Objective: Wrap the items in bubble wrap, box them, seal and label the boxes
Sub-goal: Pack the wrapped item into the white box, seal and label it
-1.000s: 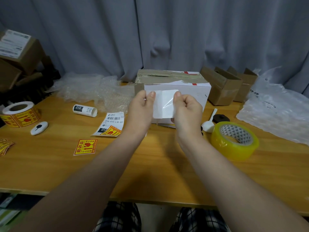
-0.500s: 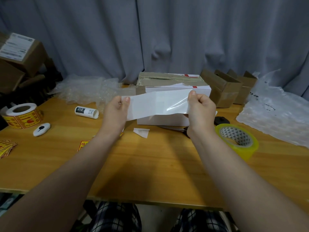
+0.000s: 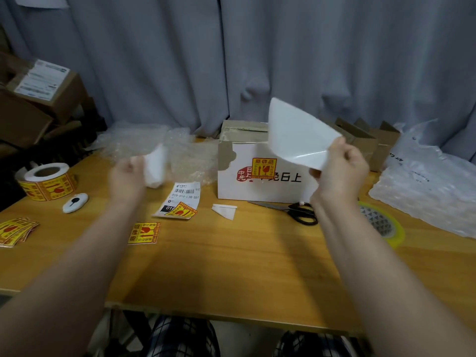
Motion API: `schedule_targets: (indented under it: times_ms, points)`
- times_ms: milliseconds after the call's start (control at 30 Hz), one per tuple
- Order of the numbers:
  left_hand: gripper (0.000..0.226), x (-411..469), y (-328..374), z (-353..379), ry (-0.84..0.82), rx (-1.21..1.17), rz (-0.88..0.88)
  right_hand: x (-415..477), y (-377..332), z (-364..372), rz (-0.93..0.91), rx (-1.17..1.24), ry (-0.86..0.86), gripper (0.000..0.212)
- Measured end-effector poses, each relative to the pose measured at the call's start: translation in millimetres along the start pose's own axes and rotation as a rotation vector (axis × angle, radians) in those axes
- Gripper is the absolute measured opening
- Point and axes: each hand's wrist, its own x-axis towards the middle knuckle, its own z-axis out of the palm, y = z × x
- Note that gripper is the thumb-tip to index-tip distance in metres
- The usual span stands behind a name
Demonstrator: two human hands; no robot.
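The right hand [image 3: 340,171] pinches a glossy white sheet [image 3: 296,135], the left hand [image 3: 126,176] grips a blurred white scrap [image 3: 155,168], and the taped, fragile-stickered box [image 3: 247,188] at frame centre seemingly awaits only its shipping label.

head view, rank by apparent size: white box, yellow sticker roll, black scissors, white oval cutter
1. white box, clearly the largest.
2. yellow sticker roll and black scissors: similar span, roll bulkier, scissors thin; not ranking them.
3. white oval cutter, the smallest.
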Motion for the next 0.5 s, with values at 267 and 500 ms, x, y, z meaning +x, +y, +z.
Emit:
schedule_targets:
  times_ms: [267, 500]
  points:
    - [0.018, 5, 27, -9, 0.057, 0.618, 0.659, -25, 3, 27, -0.087, -0.120, -0.249, 0.034]
    - [0.048, -10, 14, 1, -0.354, 1.247, 0.458, -32, 10, 33, 0.011, -0.122, -0.265, 0.030]
